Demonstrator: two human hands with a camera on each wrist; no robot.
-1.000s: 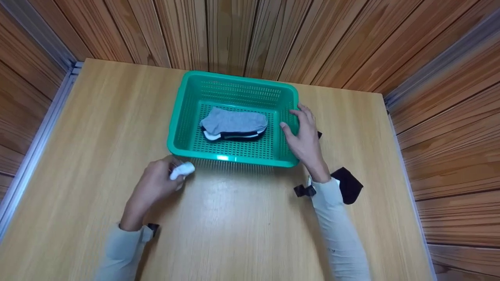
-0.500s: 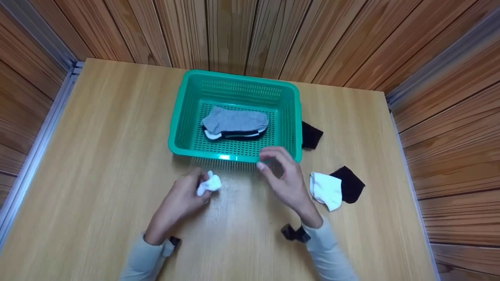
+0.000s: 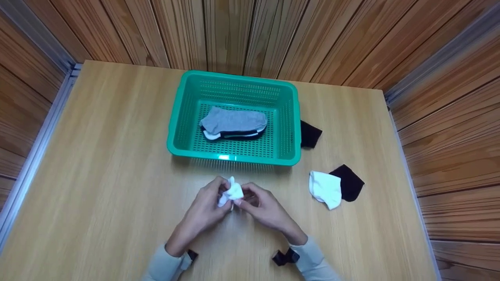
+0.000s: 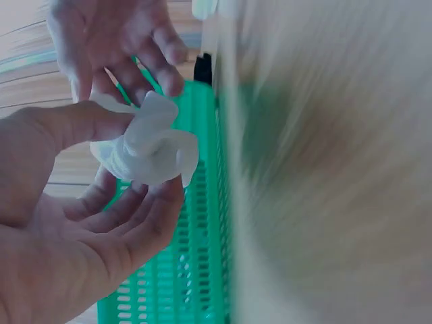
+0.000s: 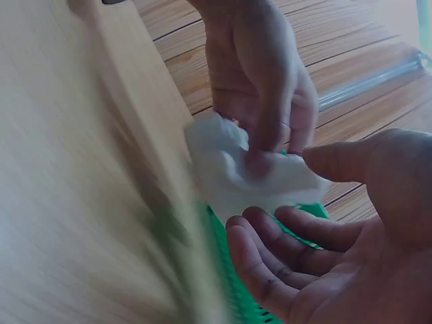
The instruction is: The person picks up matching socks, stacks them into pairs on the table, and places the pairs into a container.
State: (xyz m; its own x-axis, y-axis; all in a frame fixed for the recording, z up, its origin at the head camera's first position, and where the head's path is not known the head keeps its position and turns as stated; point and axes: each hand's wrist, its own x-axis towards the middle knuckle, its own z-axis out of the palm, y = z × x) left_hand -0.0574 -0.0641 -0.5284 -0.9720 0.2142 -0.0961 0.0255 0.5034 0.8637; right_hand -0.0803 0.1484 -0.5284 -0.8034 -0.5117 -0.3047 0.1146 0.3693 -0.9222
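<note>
In front of the basket, my left hand (image 3: 204,203) pinches a bunched white sock (image 3: 235,190) between thumb and fingers. The left wrist view shows the sock's cloth (image 4: 152,152) crumpled in that grip. My right hand (image 3: 269,207) has come in from the other side, its loosely bent fingers spread about the sock. In the right wrist view its thumb and fingertips (image 5: 246,243) lie right at the sock's edge, with a gap between them.
A green perforated basket (image 3: 234,158) stands behind the hands, with a stack of socks inside, a grey sock (image 3: 236,120) on top. To its right lie a folded white sock (image 3: 326,189), a black sock (image 3: 351,183) and another black sock (image 3: 310,134) beside the basket wall.
My right hand has left the basket's right rim and come to the sock. My left hand has carried the white sock rightward to the middle, below the basket.
</note>
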